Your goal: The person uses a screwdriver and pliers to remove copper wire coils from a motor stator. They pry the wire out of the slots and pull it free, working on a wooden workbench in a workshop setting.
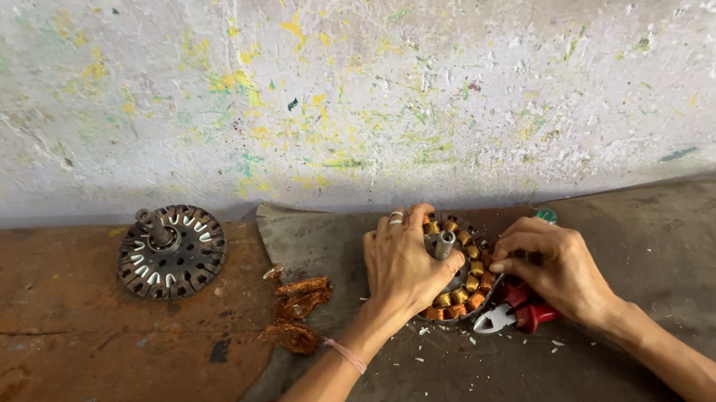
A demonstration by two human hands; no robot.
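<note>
While the left hand (403, 266) is pressing down on the stator (461, 283), fingers spread and clamped over its top and shaft (444, 244), the right hand (555, 267) is pinching at the windings on the stator's right edge, fingertips closed on something too small to make out. Red-handled pliers (514, 310) are lying under the right palm, touching it, jaws pointing left toward the stator; the hand is not gripping them.

Risks, as a judgement: the stator is sitting flat on the grey sheet (680, 273) with only the left palm holding it, so a hard tug on the wire could be making it skid or spin. Sharp wire ends and slot edges could be nicking the fingertips. The pliers could get knocked aside by the wrist.

The stator is lying near the wall (353, 56), on the grey sheet, right of the rusty bench top (31, 333). It is round, dark-cored, ringed with copper and yellow coil sections, mostly covered by the left hand. White scraps are lying around it. A stripped stator (171, 252) is sitting well apart to the left; a pile of pulled copper wire (297, 310) is lying between the two.
</note>
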